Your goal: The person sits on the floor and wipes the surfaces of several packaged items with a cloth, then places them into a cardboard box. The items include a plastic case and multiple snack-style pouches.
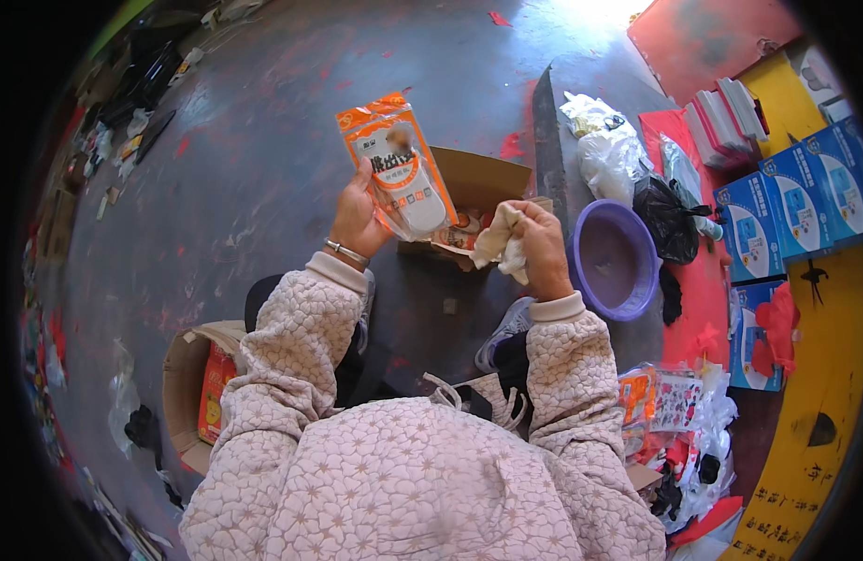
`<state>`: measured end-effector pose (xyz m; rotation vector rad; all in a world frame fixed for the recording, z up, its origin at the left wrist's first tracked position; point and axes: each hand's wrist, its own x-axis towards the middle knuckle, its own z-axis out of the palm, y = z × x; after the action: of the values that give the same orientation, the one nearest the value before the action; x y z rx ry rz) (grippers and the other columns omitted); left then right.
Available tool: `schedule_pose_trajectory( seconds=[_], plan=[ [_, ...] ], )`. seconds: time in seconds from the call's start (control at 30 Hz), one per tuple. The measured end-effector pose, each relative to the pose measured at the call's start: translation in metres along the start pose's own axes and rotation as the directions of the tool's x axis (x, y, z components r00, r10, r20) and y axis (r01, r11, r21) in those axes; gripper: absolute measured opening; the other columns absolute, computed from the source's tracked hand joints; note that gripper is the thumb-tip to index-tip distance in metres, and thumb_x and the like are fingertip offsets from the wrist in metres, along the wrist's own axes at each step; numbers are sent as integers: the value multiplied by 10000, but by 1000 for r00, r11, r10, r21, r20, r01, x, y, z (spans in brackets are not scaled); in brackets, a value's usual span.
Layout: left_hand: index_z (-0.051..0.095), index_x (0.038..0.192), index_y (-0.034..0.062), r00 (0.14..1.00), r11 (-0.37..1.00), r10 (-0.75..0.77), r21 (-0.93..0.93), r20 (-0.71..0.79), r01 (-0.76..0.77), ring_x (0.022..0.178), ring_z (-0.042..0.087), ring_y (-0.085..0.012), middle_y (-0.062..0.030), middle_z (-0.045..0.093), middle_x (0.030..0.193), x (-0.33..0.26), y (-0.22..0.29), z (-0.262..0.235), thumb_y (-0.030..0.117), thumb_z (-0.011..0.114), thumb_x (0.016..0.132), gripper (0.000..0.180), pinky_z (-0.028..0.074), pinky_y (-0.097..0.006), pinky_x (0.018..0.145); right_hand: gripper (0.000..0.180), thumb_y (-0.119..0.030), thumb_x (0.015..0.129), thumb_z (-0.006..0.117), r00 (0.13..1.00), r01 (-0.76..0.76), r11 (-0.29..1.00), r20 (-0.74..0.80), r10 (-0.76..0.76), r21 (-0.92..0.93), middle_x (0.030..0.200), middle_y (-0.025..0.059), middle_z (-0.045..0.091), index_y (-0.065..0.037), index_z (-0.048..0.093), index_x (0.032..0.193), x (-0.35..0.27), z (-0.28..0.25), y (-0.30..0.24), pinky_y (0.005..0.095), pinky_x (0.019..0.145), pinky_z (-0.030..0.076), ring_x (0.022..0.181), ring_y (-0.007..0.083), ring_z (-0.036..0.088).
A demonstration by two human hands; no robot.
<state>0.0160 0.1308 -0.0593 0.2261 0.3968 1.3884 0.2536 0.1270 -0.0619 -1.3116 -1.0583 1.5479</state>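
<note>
Orange-and-clear packet (398, 168) being gripped upright at its lower left edge by left hand (357, 220) | cream cloth (503, 241) being clenched in right hand (542, 248) | cardboard box (478, 182) just beyond | steadier wiping judged likely with packet being braced flat.

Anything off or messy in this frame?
Mostly clutter. Scraps and wrappers litter the grey floor. The left hand holds an orange-and-clear plastic packet, tilted; the right hand grips a crumpled white cloth. No visible damage.
</note>
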Motion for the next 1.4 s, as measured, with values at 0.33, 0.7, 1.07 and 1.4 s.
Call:
schedule_pose_trajectory(
  seconds=[0.33, 0.7, 1.07, 1.4],
  plan=[
    [345, 1276, 42, 953, 865, -298, 439, 58, 243, 1076, 543, -243, -125, 509, 1199, -4, -32, -9, 335, 263, 975, 428, 484, -389, 890, 260, -197, 842, 604, 977, 67, 992, 197, -86, 104, 895, 71, 621, 33, 587, 964, 0, 29, -11, 250, 680, 480, 801, 108, 583],
    [382, 1231, 18, 952, 847, -305, 460, 12, 265, 992, 586, -208, -120, 546, 1138, -6, -34, -11, 317, 292, 974, 405, 517, -354, 834, 95, -81, 806, 609, 991, 2, 959, 124, -39, 283, 781, 37, 613, -3, 605, 861, 5, 29, -4, 225, 647, 482, 693, 92, 580],
    [273, 1343, 52, 950, 768, -308, 578, -42, 275, 1006, 546, -164, -90, 517, 1160, -4, -39, -15, 301, 434, 936, 504, 491, -290, 785, 41, -29, 763, 592, 989, 145, 912, -53, -135, 383, 714, 32, 602, -5, 609, 792, 14, 27, -4, 225, 594, 462, 628, 100, 565],
    [181, 1403, 134, 852, 862, -426, 422, 304, 280, 1250, 361, -222, -89, 313, 1384, -24, -56, 18, 490, 378, 909, 639, 391, -409, 959, 161, -170, 811, 633, 916, 372, 920, -110, -385, -122, 752, 14, 596, -22, 600, 866, 22, 53, 16, 217, 596, 451, 664, 73, 535]
  ],
)
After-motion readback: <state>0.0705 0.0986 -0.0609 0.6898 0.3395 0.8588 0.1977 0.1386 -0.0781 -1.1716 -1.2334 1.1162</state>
